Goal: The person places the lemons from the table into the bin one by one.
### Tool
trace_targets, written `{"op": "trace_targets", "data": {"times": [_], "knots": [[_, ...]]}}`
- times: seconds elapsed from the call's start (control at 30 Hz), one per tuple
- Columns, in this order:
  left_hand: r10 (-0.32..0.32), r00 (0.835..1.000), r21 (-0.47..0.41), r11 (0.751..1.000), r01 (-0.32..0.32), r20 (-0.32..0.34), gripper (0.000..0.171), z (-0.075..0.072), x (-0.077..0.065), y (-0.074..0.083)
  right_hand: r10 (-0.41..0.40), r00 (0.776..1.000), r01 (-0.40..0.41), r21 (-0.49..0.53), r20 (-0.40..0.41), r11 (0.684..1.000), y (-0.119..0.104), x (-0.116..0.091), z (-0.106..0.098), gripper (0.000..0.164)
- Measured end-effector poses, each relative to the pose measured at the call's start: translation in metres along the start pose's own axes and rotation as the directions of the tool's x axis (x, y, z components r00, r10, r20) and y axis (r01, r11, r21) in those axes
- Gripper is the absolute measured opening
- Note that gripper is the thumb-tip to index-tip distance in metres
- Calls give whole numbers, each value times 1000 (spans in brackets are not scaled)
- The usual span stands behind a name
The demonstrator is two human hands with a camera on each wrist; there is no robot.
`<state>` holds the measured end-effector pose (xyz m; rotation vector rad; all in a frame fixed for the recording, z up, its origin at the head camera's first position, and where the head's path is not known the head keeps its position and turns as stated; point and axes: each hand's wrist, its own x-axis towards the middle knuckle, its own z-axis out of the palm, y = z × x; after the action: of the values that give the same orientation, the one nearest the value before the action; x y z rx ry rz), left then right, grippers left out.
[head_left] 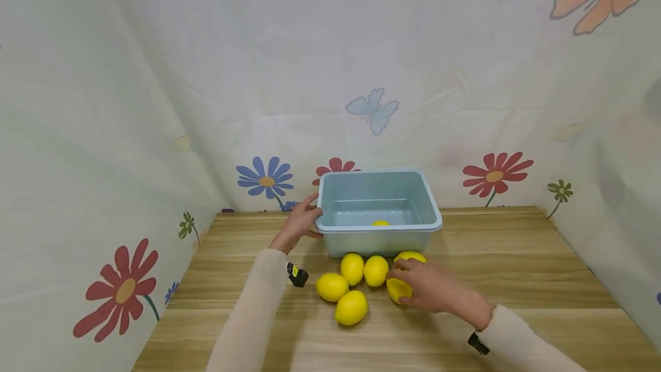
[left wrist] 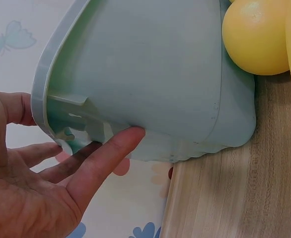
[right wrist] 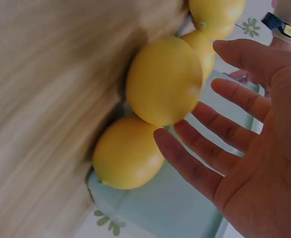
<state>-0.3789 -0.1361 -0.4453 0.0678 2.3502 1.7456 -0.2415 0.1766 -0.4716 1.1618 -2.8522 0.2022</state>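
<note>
A light blue plastic bin [head_left: 379, 241] stands on the wooden table, with part of a lemon [head_left: 381, 223] showing inside. My left hand [head_left: 300, 224] holds the bin's left end. In the left wrist view, its thumb [left wrist: 108, 161] lies against the wall and other fingers reach round the rim. My right hand [head_left: 431, 287] is over a lemon [head_left: 397, 290] in front of the bin. In the right wrist view its fingers are spread, fingertips right beside that lemon [right wrist: 163, 82], not closed round it. Another lemon [right wrist: 128, 153] sits next to it, against the bin.
More lemons lie loose before the bin: one [head_left: 352, 269] and another [head_left: 376, 271] close to its front wall, one [head_left: 333, 287] at the left, and one [head_left: 352, 307] nearest the person. A curtain [head_left: 289, 73] printed with flowers and butterflies hangs behind the wooden table [head_left: 496, 257] and at its sides.
</note>
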Motion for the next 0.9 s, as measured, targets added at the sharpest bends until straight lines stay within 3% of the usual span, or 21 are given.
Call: {"op": "trace_targets", "data": {"times": [0.4,0.9], "knots": [[-2,1000,-2,1000,2,-4,61,0,-2,2,-33,999,33,47,3,998,-3,-1,13,46],[-9,1000,5,1000,9,-4,60,1,-4,4,-47,995,41,64,92,997,-2,-7,36,47]]}}
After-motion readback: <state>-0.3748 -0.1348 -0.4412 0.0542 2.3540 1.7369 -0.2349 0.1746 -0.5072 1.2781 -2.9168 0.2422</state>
